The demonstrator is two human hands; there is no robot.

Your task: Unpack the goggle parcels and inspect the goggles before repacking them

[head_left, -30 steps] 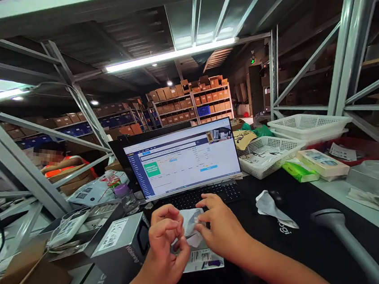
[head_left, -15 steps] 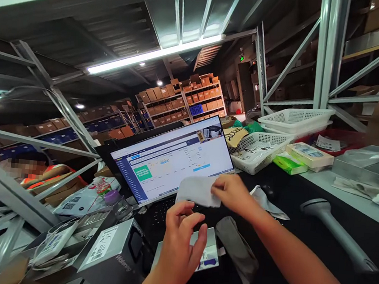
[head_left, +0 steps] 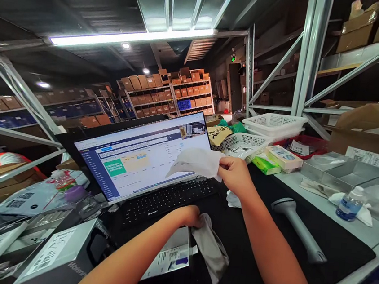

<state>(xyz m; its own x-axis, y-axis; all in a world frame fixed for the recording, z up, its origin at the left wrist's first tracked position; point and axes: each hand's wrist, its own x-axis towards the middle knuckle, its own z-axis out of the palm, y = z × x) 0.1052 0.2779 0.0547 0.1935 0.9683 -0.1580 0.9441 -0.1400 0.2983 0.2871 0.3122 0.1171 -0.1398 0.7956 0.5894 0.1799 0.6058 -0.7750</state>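
Note:
A thin white cloth (head_left: 196, 161) hangs pinched at its right end between the fingers of my right hand (head_left: 236, 176), held up in front of the monitor. My left hand (head_left: 188, 215) is lower, bent at the wrist over the black mat. Its fingers close on the upper end of a crumpled grey cloth pouch (head_left: 212, 248), though the fingertips are partly hidden. Just under my left wrist lies a flat printed box (head_left: 172, 257) with a purple mark, partly covered by my forearm. Behind my hands are the lit monitor (head_left: 140, 155) and a black keyboard (head_left: 166, 198).
A grey barcode scanner (head_left: 298, 228) lies on the mat at right, near a bottle of blue liquid (head_left: 350, 204). White baskets (head_left: 274, 124) and a green packet (head_left: 265, 164) stand behind. At left are a grey box (head_left: 59, 252) and a person's orange vest (head_left: 4, 162).
My left hand has moved from beside the white cloth down onto the grey pouch. My right hand still holds the white cloth, which now spreads wider. The view has turned right.

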